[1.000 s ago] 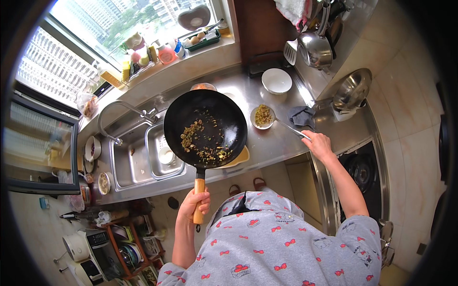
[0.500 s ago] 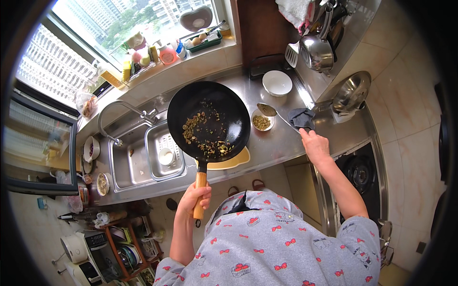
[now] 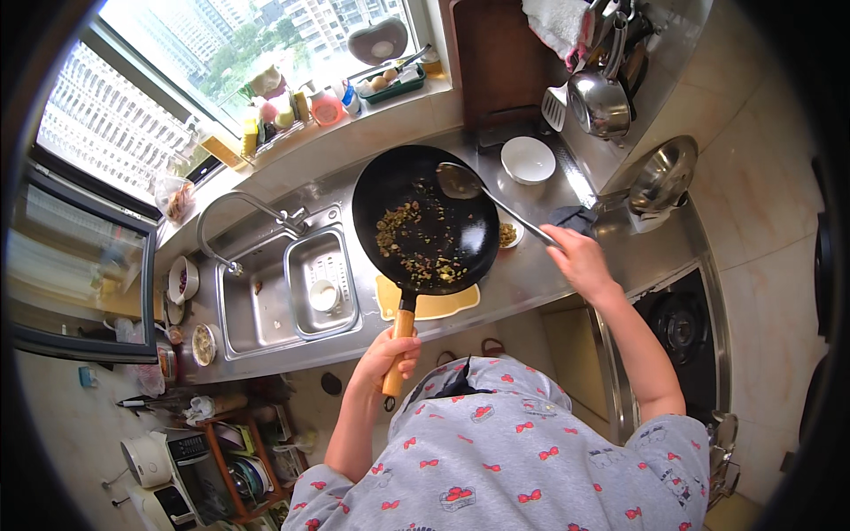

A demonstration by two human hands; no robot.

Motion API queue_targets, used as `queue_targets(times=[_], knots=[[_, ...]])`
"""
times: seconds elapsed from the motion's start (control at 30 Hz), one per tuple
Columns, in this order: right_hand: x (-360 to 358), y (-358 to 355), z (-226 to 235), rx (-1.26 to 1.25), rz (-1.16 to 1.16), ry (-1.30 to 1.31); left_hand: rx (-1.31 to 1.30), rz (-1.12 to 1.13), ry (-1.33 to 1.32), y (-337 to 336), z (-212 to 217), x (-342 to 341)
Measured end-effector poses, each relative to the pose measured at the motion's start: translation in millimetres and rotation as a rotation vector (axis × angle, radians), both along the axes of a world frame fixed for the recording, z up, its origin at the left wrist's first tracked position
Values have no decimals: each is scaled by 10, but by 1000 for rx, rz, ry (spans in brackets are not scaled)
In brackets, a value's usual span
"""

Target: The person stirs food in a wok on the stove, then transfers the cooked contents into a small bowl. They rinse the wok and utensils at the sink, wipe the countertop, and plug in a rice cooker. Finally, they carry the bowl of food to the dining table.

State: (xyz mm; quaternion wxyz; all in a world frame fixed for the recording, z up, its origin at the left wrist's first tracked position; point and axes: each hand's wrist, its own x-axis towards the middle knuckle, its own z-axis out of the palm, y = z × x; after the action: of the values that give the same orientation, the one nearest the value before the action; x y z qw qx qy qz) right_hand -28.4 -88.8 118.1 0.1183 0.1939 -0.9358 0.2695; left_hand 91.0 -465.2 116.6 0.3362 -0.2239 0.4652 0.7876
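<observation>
My left hand (image 3: 387, 354) grips the wooden handle of a black wok (image 3: 425, 221), held above the steel counter (image 3: 531, 274). Chopped brownish-green food (image 3: 407, 239) lies in the wok's left half. My right hand (image 3: 580, 261) holds a long metal ladle (image 3: 496, 202); its bowl rests over the wok's upper right rim. A small bowl of food (image 3: 507, 235) sits on the counter, mostly hidden behind the wok. A yellow mat (image 3: 434, 305) lies under the wok.
A double sink (image 3: 283, 292) with tap is at left. A white bowl (image 3: 528, 159), a dark cloth (image 3: 574, 218), a pot lid (image 3: 664, 173) and hanging pans (image 3: 600, 102) stand at the back right. A gas burner (image 3: 677, 332) is at right. Bottles line the windowsill (image 3: 292, 111).
The wok has shifted right, covering the small bowl. My right hand brought the ladle up from the counter so its bowl now sits over the wok's rim.
</observation>
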Motion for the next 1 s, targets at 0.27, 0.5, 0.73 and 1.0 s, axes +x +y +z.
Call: queue_targets(times=[0.27, 0.5, 0.73, 1.0], knots=[[-80, -499, 33, 130, 234, -49, -28, -82, -8, 64, -27, -154], [-89, 411, 216, 459, 362, 16, 2, -43, 18, 85, -92, -267], [-397, -156, -38, 156, 103, 48, -45, -59, 17, 123, -36, -304], [55, 311, -195, 196, 156, -209, -17, -45, 24, 204, 0, -351]])
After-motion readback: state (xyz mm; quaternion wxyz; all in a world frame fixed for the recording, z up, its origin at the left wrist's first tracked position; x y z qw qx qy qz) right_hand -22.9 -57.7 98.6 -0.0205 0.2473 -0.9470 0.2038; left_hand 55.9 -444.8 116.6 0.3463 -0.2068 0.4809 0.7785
